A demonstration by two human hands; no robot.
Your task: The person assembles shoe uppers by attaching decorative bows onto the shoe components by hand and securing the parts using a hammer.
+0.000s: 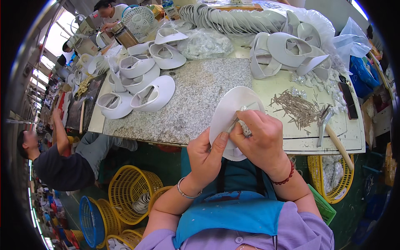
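We see first the bench, which spans the upper and central frame. A speckled grey slab lies on it, left of centre. At the left edge we note a person in a dark top; along the top edge, a long row of nested white shells. Below the bench, at lower left, we find a yellow basket containing pale pieces.

Two groups of openwork white visors rest on the bench: the left group at upper left, partly on the slab, and the right group at upper right. We locate the white visor-shaped piece just below and right of centre, tilted, at the bench's near edge. The left grip is closed on its left lower rim, thumb on the near face. The right grip is closed, fingertips drawn together over the piece; what they pinch is too small to tell. A crumpled silvery bit shows beneath the curled fingers.

At right we see a wooden-handled hammer, then a dark flat device, and finally thin brown slivers heaped left of the hammer.
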